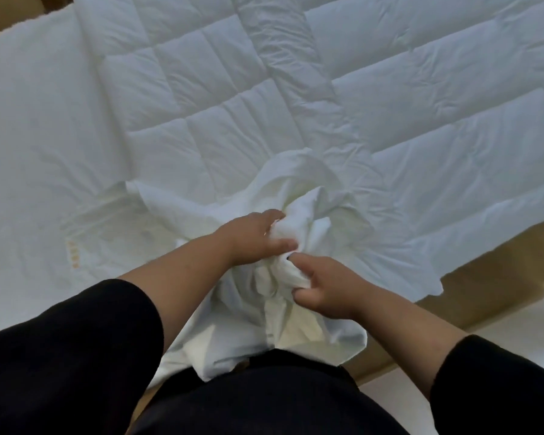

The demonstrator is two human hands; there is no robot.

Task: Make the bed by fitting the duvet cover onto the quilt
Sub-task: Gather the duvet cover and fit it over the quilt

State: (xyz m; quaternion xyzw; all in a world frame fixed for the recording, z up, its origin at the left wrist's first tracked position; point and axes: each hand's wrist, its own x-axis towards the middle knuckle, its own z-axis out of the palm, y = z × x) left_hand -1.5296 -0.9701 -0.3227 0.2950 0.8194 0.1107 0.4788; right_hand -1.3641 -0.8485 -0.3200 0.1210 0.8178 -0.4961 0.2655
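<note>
Both our hands, left hand and right hand, are clenched on the bunched duvet cover (hunting its opening, probably); next we spread it over the quilt.

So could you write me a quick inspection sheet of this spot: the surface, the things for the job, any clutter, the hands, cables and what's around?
Surface: bed with a white sheet, bare to the left of the quilt.
Job's things: quilt, white and stitched in squares, spread flat with a puckered ridge up its middle; cover, white, bunched at the near edge of the quilt and hanging down toward the person.
Clutter: nothing seen.
Hands: left hand and right hand both grip gathered folds of the cover, close together; black sleeves pushed up the forearms.
Cables: nothing seen.
Surroundings: tan floor to the right of the bed; small orange mark on the sheet at left, too blurred to read.
</note>
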